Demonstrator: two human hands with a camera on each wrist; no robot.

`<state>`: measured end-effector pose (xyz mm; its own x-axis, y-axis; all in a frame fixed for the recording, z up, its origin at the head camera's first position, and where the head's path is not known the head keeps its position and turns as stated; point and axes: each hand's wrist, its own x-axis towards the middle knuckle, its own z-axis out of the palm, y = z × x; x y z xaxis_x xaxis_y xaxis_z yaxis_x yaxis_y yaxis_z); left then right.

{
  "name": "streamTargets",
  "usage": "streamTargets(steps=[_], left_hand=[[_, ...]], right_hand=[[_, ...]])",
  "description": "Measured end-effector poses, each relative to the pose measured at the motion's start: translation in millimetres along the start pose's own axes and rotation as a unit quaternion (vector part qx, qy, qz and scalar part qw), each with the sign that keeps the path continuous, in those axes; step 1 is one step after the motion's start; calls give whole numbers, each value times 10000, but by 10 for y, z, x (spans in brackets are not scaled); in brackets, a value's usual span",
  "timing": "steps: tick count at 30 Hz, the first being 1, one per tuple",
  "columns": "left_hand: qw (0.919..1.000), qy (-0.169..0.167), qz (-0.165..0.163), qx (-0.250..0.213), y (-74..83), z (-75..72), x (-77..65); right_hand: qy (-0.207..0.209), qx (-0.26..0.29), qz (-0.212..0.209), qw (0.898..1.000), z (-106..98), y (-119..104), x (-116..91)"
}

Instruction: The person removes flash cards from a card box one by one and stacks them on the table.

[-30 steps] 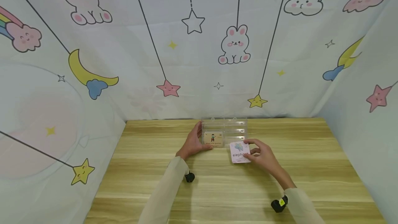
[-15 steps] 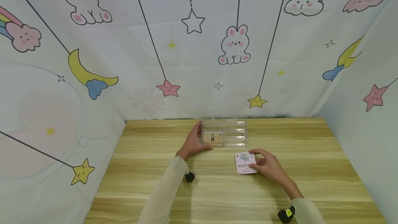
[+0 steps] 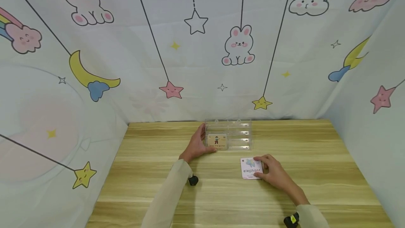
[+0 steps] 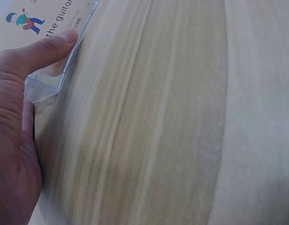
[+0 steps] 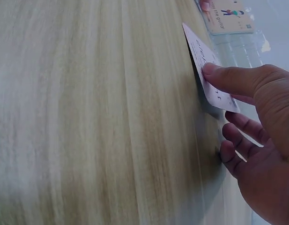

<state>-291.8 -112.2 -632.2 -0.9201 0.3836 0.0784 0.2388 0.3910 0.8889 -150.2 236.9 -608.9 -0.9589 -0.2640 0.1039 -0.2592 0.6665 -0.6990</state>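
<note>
In the head view a clear plastic rack (image 3: 238, 129) with several tiers stands near the table's back edge. A tan "play the guitar" card (image 3: 221, 140) sits in its lower left slot. My left hand (image 3: 194, 147) grips the rack's left side, and its thumb (image 4: 53, 49) lies over the front near the card's lower edge. Closer to me, the right hand (image 3: 276, 173) pinches a pale pink "elephant" card (image 3: 246, 174) by its right side. In the right wrist view this elephant card (image 5: 196, 49) tilts close over the table, under the thumb, with the other fingers loosely bent.
A wood-grain table (image 3: 152, 192) spreads around both hands. White cloth walls (image 3: 202, 66) printed with bunnies, stars and moons rise behind it and at both sides. Black wrist cameras show at the left cuff (image 3: 181, 168) and right cuff (image 3: 305, 210).
My right hand has drawn the elephant card from the rack's lower right toward me and slightly rightward, lowering it close to the table. The left hand and rack have stayed put.
</note>
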Motion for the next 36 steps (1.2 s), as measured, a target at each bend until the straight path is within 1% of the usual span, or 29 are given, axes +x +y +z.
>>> streamTargets(steps=[5,15,23,31,36], left_hand=[[10000,9,48,-29,10,10,-3],[10000,9,68,-49,2,7,-20],[10000,-3,-3,-35,14,-3,-22],[9998,21,100,-140,9,-2,-16],[10000,15,0,-76,17,-2,-23]], right_hand=[[-113,-257,25,9996,17,4,-9],[-82,-765,-164,9969,28,-21,-34],[-102,-868,-251,9959,32,-52,-50],[-123,-832,-211,9962,10,-63,-48],[-13,-715,-221,9972,1,-65,-22]])
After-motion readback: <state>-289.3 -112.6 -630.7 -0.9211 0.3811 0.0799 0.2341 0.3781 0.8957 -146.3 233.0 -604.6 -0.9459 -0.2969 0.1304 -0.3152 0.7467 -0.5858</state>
